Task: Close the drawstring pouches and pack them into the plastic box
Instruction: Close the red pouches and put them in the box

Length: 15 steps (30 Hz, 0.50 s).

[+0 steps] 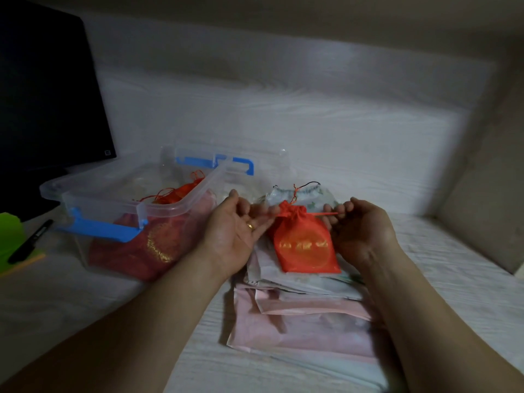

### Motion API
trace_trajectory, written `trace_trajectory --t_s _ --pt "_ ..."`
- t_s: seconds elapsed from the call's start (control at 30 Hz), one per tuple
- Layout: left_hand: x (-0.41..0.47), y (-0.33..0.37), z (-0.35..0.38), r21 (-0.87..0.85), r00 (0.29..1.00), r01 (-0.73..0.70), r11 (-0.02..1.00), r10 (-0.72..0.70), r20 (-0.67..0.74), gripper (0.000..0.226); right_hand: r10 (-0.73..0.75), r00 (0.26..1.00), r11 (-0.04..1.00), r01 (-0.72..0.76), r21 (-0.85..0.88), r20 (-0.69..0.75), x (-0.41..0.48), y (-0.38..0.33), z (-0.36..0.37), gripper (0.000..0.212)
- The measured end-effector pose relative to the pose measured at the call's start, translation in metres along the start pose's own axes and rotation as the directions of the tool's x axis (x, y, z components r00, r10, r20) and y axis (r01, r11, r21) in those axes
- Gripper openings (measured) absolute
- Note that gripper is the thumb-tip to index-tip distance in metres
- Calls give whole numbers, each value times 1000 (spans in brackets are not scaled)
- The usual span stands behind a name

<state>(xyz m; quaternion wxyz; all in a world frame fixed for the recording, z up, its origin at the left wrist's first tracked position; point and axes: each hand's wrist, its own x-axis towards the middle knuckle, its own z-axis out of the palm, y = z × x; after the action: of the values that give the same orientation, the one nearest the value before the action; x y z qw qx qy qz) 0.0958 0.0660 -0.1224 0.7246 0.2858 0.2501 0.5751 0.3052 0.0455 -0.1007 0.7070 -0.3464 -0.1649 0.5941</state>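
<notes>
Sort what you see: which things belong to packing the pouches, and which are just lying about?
Job: orange pouch, its drawstrings held by left hand and right hand; plastic box; red pouches inside; stacked pouches.
Lying about: monitor; black pen; green object.

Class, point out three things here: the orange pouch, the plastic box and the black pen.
orange pouch (306,245), head view, middle of its front.
plastic box (107,204), head view, its near rim.
black pen (29,241), head view, middle of its barrel.
</notes>
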Motion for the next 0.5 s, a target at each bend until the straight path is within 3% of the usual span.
trace_trajectory --t_s 0.13,0.27,0.37,0.5 --pt "1 -7 4 60 1000 -9 998 9 -12 53 36 999 993 -37 -114 -16 -1 5 7 38" --pt "-3 -8 3 359 987 -156 920 130 95 51 6 996 910 31 -414 88 -8 11 13 37" --pt "-12 -10 3 607 947 -312 731 184 264 44 -20 968 837 153 -525 250 -18 14 17 35" --pt "-11 -20 6 800 891 -450 397 139 432 38 -130 872 772 388 -503 473 -33 17 27 28"
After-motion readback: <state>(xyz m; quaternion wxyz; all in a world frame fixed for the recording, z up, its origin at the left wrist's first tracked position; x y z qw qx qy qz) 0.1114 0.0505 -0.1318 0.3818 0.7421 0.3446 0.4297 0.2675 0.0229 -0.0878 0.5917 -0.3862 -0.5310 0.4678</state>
